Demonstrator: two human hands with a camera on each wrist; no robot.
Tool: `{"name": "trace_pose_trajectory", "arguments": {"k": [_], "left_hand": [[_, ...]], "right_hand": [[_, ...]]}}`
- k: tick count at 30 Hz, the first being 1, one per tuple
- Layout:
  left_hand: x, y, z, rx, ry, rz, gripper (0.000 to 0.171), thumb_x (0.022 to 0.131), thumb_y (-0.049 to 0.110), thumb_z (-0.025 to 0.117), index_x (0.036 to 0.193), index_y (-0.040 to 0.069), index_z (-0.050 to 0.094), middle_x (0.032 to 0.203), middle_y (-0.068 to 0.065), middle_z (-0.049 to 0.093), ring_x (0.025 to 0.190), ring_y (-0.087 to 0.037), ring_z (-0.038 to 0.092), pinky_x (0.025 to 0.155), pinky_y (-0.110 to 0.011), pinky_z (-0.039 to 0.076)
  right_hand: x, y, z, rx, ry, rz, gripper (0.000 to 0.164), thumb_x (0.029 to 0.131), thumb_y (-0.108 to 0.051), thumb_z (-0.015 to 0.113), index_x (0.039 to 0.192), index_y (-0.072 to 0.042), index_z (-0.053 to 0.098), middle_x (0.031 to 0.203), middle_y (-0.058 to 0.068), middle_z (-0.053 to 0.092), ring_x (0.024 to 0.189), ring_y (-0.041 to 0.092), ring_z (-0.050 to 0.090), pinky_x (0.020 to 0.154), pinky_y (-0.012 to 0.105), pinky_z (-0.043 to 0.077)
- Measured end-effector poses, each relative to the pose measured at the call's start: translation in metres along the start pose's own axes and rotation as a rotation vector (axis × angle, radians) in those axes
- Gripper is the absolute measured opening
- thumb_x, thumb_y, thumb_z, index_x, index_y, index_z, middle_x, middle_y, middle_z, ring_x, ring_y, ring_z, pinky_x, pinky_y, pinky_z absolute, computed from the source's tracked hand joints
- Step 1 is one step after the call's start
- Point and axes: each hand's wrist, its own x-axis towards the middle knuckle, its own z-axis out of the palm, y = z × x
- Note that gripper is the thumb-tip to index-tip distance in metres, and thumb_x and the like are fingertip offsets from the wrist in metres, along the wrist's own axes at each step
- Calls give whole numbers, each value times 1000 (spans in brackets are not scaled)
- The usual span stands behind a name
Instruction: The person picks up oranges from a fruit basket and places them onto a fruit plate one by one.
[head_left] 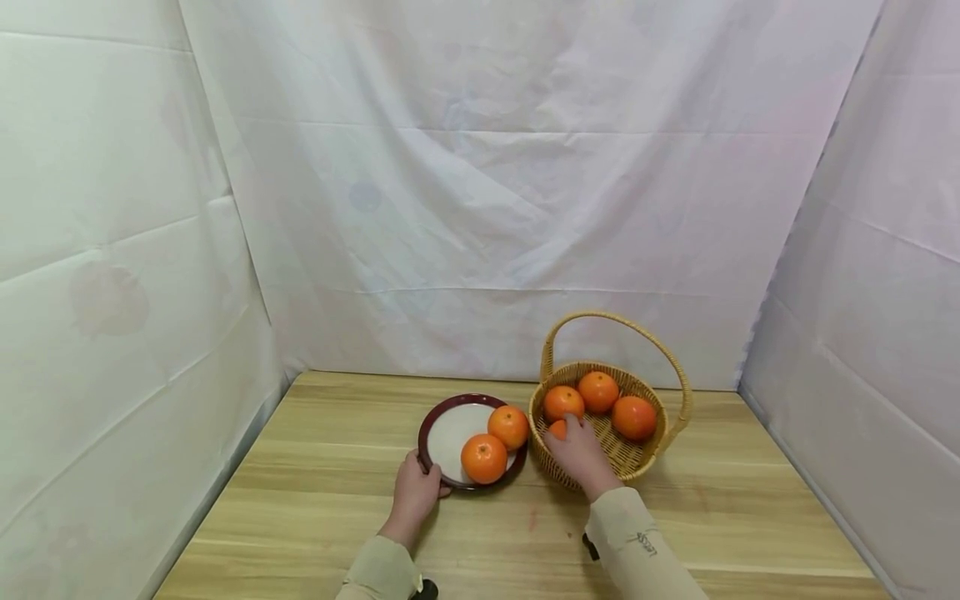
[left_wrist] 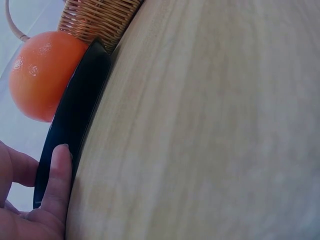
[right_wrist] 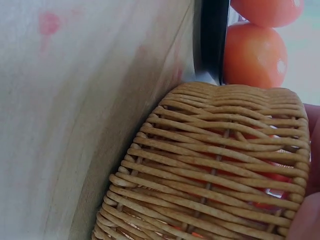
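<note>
My left hand (head_left: 417, 492) holds the near left rim of a white plate (head_left: 448, 437) with a dark red edge. In the left wrist view a thumb (left_wrist: 59, 172) lies along the plate's dark outer side (left_wrist: 82, 95), the other fingers at its inner side. Two oranges, one nearer (head_left: 483, 459) and one farther (head_left: 508, 427), sit on the plate's right half. Reaching into the wicker basket (head_left: 626, 460), my right hand (head_left: 581, 454) has its fingers curled over an orange (head_left: 557, 429), mostly hidden beneath them. Its grip is largely blocked by the basket wall (right_wrist: 215, 160) in the right wrist view.
Three more oranges lie in the basket, at the left (head_left: 563, 404), back (head_left: 598, 392) and right (head_left: 634, 417). A tall arched handle (head_left: 611, 317) rises over it. The plate stands close against the basket's left side. White cloth (head_left: 480, 208) surrounds the wooden table (head_left: 315, 467).
</note>
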Motion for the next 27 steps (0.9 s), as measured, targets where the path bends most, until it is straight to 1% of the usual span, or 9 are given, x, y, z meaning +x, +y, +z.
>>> {"name": "trace_pose_trajectory", "arguments": {"k": [4,7,13,17,21,24,27], "left_hand": [[0,0,0,-3,-6,9,46,88,1,47,130,-9,33,100,-25,53,57,-16,60,52,-27,56],[0,-1,0,-1,-6,13,46,88,1,47,130,-9,33,101,-26,53,57,-16,60,52,-27,56],[0,0,-1,4,-7,6,46,88,2,47,131,-9,32,103,-26,52,58,-16,60,52,-27,56],[-1,1,-1,0,-12,5,47,88,1,47,131,-9,32,102,-26,52,58,-16,60,53,-27,56],[-2,2,-1,0,-14,4,47,88,1,47,131,-9,31,101,-25,52,58,-16,60,53,-27,56],[-2,3,-2,8,-15,2,47,88,2,48,131,-9,32,102,-25,52,58,-16,59,53,-27,56],[-2,3,-2,12,-13,-6,47,88,2,48,131,-9,32,103,-26,51,59,-16,59,53,-27,56]], "right_hand": [[2,0,-2,23,-3,9,63,86,-31,53,134,4,33,132,36,28,120,44,34,95,55,36],[3,1,-2,29,-3,16,65,85,-31,55,134,5,32,131,37,28,120,46,33,94,56,36],[4,3,-1,10,20,1,68,83,-32,61,132,6,34,126,35,37,118,45,35,94,55,37],[4,3,-1,-9,33,-10,69,82,-33,63,131,7,35,123,33,42,116,45,37,94,55,37],[2,2,-2,-4,45,-8,70,82,-33,63,132,7,33,123,35,39,116,45,37,93,56,37],[0,2,-1,3,73,-15,71,82,-32,64,132,6,32,123,36,36,116,44,36,92,56,38],[-1,2,0,5,110,-27,72,80,-33,65,132,5,33,122,35,36,114,43,37,91,54,40]]}}
